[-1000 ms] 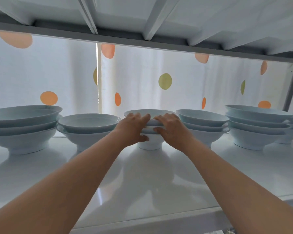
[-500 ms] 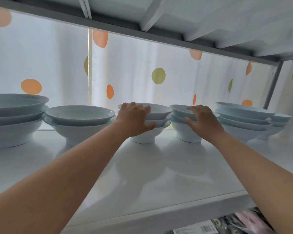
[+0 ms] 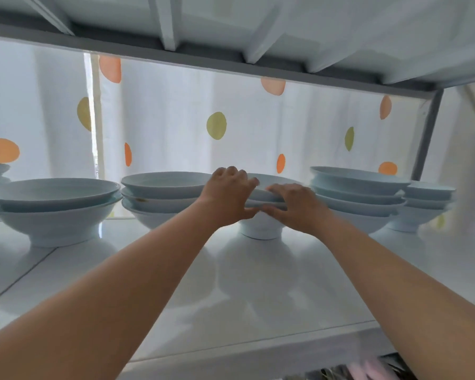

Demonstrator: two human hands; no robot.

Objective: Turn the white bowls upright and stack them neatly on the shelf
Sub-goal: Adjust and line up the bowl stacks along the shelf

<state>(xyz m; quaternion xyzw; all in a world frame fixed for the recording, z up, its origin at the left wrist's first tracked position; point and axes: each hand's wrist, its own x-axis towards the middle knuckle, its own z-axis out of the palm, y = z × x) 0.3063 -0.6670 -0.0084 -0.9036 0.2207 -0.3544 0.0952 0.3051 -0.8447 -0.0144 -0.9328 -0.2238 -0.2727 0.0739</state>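
Note:
Upright white bowls stand in several stacks along the back of the white shelf. Both my hands are on the stack in the middle. My left hand curls its fingers over the top bowl's left rim, thumb underneath. My right hand grips the right side of the same stack at its upper rims. The hands hide most of these bowls; only the foot and part of the rims show. Every bowl in view is upright.
A three-bowl stack stands just left of my hands, then a wider stack. On the right are a taller stack and a small one. The upper shelf hangs low overhead; a grey post stands at right.
Both hands left the stack they held a second ago. The right hand moved first to the stack on its right, then the left hand followed onto it.

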